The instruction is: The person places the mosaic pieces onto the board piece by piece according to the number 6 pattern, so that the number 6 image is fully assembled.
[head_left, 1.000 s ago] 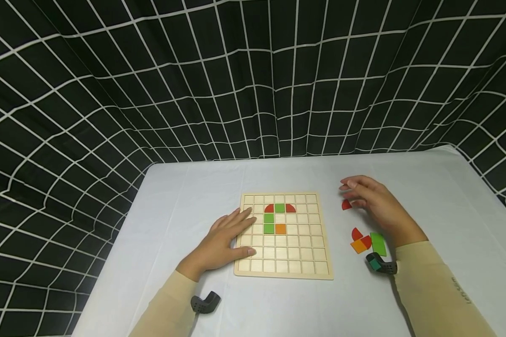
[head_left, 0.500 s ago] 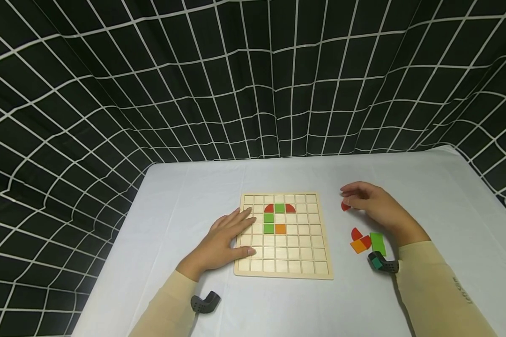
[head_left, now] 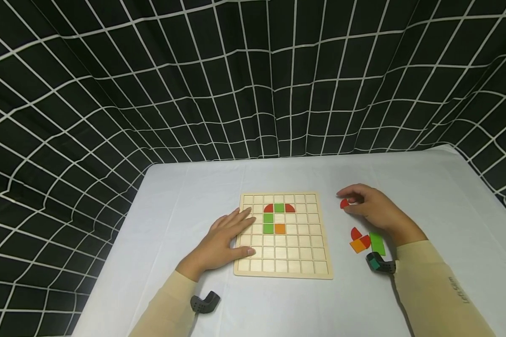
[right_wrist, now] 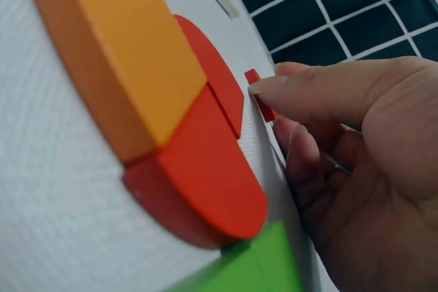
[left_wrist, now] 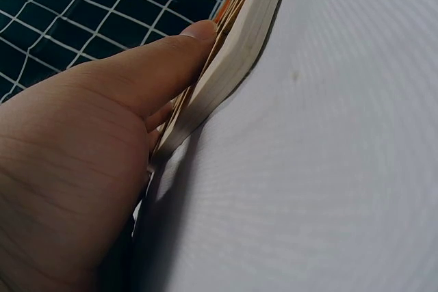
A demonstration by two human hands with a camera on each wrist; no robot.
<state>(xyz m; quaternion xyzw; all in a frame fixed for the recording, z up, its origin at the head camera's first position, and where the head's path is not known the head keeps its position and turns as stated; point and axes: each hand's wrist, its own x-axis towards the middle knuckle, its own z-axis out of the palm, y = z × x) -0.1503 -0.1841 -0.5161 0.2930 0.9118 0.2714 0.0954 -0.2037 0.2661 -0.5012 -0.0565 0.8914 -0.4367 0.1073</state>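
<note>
In the head view my left hand (head_left: 224,242) rests with spread fingers on the left edge of a wooden grid board (head_left: 294,253). Its thumb (left_wrist: 171,66) lies over the board's rim in the left wrist view. Set into the grid are red quarter-round tiles (head_left: 290,208), green square tiles (head_left: 268,228) and one orange square tile (head_left: 280,229). To the right of the board, my right hand (head_left: 373,209) pinches a red quarter-round tile (head_left: 344,203) between thumb and fingers, at or just over the cloth; the right wrist view shows the thumb tip on this tile (right_wrist: 260,97).
Between board and right forearm lie loose tiles: two red quarter-rounds (head_left: 356,233), an orange square (head_left: 357,246) and a green rectangular shape (head_left: 377,243). White cloth (head_left: 185,196) covers the table. A black curtain with white grid lines (head_left: 274,93) hangs behind.
My right hand has come down onto the loose red quarter-round tile, taken hold of it and shifted it slightly left. The left hand and the board stay in place.
</note>
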